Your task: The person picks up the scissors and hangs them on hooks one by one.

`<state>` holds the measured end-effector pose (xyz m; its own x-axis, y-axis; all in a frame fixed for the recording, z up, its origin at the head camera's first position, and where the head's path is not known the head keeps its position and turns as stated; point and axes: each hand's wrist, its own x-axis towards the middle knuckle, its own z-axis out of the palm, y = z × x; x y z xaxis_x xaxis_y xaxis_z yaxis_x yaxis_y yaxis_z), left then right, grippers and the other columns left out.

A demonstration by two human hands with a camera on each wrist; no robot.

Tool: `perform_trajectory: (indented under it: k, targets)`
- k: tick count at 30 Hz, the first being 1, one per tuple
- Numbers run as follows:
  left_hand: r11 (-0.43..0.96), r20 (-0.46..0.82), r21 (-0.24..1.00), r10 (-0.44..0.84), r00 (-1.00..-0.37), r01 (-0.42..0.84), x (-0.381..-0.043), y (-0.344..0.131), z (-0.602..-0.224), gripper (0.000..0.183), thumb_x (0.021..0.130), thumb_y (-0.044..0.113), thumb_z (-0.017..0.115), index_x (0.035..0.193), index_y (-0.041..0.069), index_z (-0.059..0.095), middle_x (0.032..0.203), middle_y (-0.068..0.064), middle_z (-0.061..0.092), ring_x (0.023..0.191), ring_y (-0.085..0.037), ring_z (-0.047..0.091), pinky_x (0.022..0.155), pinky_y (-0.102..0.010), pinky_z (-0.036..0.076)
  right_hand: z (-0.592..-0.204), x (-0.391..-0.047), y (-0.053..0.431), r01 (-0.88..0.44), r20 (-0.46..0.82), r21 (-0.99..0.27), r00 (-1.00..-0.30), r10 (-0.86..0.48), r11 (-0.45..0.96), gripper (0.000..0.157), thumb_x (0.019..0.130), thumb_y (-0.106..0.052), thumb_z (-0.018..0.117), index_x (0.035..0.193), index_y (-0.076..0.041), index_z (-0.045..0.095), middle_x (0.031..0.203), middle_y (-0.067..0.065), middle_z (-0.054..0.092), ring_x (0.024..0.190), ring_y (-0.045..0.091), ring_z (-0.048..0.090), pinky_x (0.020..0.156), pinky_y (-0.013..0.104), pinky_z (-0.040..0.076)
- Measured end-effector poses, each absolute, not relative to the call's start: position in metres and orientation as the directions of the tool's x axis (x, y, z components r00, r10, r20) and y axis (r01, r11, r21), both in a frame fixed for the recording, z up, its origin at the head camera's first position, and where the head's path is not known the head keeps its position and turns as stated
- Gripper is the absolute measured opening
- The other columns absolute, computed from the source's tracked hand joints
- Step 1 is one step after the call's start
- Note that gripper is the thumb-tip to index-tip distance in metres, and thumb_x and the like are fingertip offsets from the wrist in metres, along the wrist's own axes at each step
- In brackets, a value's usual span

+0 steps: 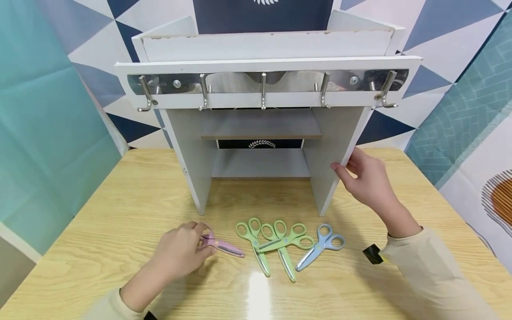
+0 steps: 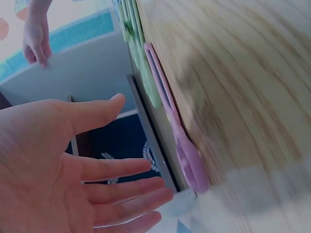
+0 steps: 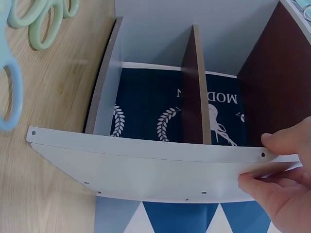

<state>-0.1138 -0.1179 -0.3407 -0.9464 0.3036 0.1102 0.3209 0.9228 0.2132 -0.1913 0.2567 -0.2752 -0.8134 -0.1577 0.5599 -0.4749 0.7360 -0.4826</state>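
Observation:
A pair of pink scissors lies on the wooden table at the left end of a row. Over its handles hovers my left hand; the left wrist view shows the fingers spread and apart from the scissors. My right hand pinches the front edge of the right side panel of a white wall shelf. In the right wrist view the thumb lies on the panel's edge, with the other fingers on its outer face.
Three pairs of green scissors, two overlapping, and blue scissors lie in front of the shelf. Metal hooks jut from its front rail. Patterned cloth hangs behind, teal cloth at the left.

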Motion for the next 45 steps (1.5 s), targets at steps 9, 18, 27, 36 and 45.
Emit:
perform_trajectory:
  k: [9,18,27,36,45]
  targets:
    - [0.915,0.035,0.248,0.321,-0.946,0.32,-0.11,-0.109,-0.35,0.05,0.076,0.035,0.079,0.108,-0.001,0.065,0.099,-0.012,0.07,0.074,-0.017,0.066,0.055,-0.027,0.053,-0.276,-0.189,0.254,-0.483,0.573,-0.475,-0.804,-0.158,0.736,0.038,0.086,0.001,0.065,0.121,0.01,0.054,0.116,0.034,0.063,0.104,0.047,0.064,0.083,0.043,0.05]
    - [0.902,0.028,0.293,0.322,-0.946,0.316,-0.114,-0.113,-0.358,0.047,0.075,0.032,0.08,0.105,-0.002,0.068,0.096,-0.012,0.069,0.08,-0.023,0.068,0.064,-0.034,0.058,-0.274,-0.187,0.252,-0.468,0.557,-0.473,-0.815,-0.158,0.747,0.039,0.087,0.001,0.065,0.122,0.01,0.053,0.119,0.033,0.062,0.105,0.047,0.064,0.084,0.048,0.052]
    - [0.842,-0.016,0.398,0.403,-0.915,0.364,-0.12,-0.111,-0.363,0.058,0.081,0.026,0.076,0.123,-0.009,0.056,0.134,-0.027,0.053,0.123,-0.042,0.055,0.098,-0.05,0.05,-0.275,-0.188,0.252,-0.467,0.561,-0.478,-0.814,-0.151,0.744,0.037,0.087,0.0,0.065,0.121,0.009,0.054,0.118,0.033,0.063,0.105,0.046,0.064,0.085,0.048,0.051]
    - [0.84,0.067,0.33,0.435,-0.898,0.431,-0.121,-0.11,-0.368,0.063,0.072,0.017,0.083,0.122,-0.008,0.055,0.125,-0.021,0.06,0.116,-0.036,0.059,0.097,-0.045,0.052,-0.278,-0.188,0.255,-0.47,0.561,-0.484,-0.814,-0.151,0.738,0.039,0.087,0.0,0.065,0.123,0.009,0.054,0.119,0.032,0.062,0.105,0.046,0.064,0.085,0.047,0.05]
    - [0.859,0.062,0.321,0.4,-0.914,0.398,-0.121,-0.116,-0.366,0.069,0.067,0.015,0.086,0.125,-0.007,0.054,0.125,-0.023,0.06,0.118,-0.039,0.058,0.098,-0.048,0.051,-0.279,-0.188,0.259,-0.482,0.563,-0.471,-0.809,-0.169,0.739,0.043,0.086,0.0,0.067,0.125,0.007,0.053,0.12,0.032,0.062,0.106,0.046,0.064,0.085,0.046,0.05]
